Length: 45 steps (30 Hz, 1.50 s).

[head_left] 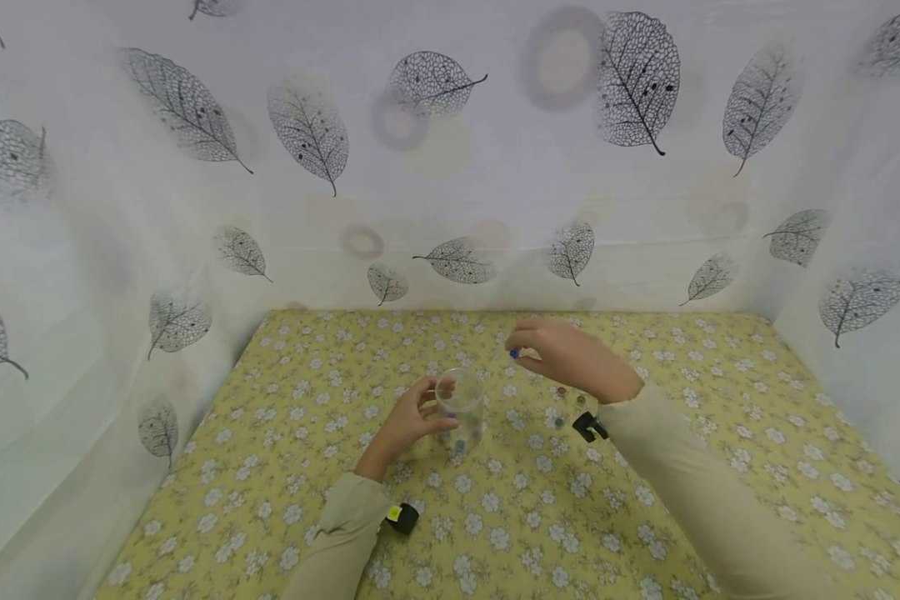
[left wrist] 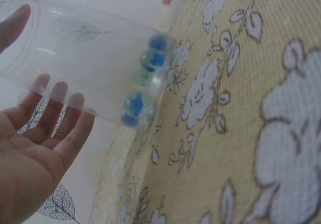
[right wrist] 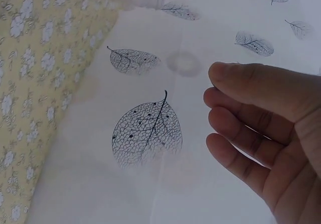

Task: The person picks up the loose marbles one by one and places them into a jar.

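Observation:
A clear, open-topped jar stands upright on the table, with several blue and greenish glass marbles at its bottom. My left hand holds the jar from the left side, thumb on one side of the wall and fingertips against the other. Up and to the right of the jar's rim, my right hand pinches a dark blue marble between thumb and fingers. In the right wrist view, the thumb and fingers hide that marble.
Three loose marbles lie below the right hand: an orange one, a brownish one and a blue-green one. A yellow floral cloth covers the table. A white leaf-print curtain hangs behind and at both sides.

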{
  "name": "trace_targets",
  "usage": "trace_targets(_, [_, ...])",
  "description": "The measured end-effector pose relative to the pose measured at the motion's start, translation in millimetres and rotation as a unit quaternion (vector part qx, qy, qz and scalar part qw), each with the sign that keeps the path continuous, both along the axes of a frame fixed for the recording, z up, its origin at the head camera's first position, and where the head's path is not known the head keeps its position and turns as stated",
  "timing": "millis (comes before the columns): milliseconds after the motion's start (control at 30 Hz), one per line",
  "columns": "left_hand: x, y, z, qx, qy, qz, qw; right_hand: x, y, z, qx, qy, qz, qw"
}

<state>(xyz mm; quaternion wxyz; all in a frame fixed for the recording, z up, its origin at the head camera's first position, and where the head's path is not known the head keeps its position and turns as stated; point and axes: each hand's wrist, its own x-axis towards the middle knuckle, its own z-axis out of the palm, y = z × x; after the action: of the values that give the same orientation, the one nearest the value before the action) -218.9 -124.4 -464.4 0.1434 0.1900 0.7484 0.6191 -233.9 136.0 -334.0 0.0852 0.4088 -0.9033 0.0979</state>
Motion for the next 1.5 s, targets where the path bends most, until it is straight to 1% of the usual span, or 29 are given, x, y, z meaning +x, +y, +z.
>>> trace_targets(167, [-0.7, 1, 0.8, 0.003, -0.017, 0.002, 0.9999, 0.3, -16, 6.2, -0.004, 0.004, 0.016, 1.0])
trace_targets(300, [-0.2, 1, 0.2, 0.002, -0.008, 0.004, 1.0, 0.4, -28, 7.1, -0.007, 0.013, 0.032, 0.999])
trace_targets(433, [-0.5, 0, -2.0, 0.003, 0.005, 0.001, 1.0, 0.2, -38, 4.0, -0.009, 0.017, 0.046, 0.999])
trace_targets(567, [-0.5, -2, -2.2, 0.001, 0.006, 0.0, 1.0, -0.6, -46, -2.4, -0.009, 0.021, 0.058, 0.998])
trace_targets(667, [-0.2, -2, -2.3, 0.003, 0.005, -0.001, 1.0, -0.5, -50, -6.7, -0.007, 0.011, 0.063, 0.998])
trace_targets(800, [0.2, -2, -1.9, 0.002, 0.004, 0.001, 1.0, 1.0, -54, -10.2, -0.003, -0.016, 0.066, 0.998])
trace_targets(900, [0.1, -2, -1.9, -0.003, 0.006, 0.002, 1.0, 1.6, -56, -12.0, 0.004, -0.024, 0.068, 0.997])
trace_targets(1267, [-0.6, -1, -2.2, -0.006, 0.007, 0.004, 0.9999, 1.6, -56, -15.1, 0.023, -0.031, 0.061, 0.997])
trace_targets(1400, [-0.4, -2, -2.1, -0.014, 0.008, 0.007, 0.9999, 0.6, -56, -17.0, 0.028, -0.032, 0.064, 0.997])
trace_targets(1500, [0.2, -1, -0.7, -0.011, 0.002, 0.008, 0.9999, -0.4, -56, -18.8, 0.029, -0.031, 0.067, 0.997])
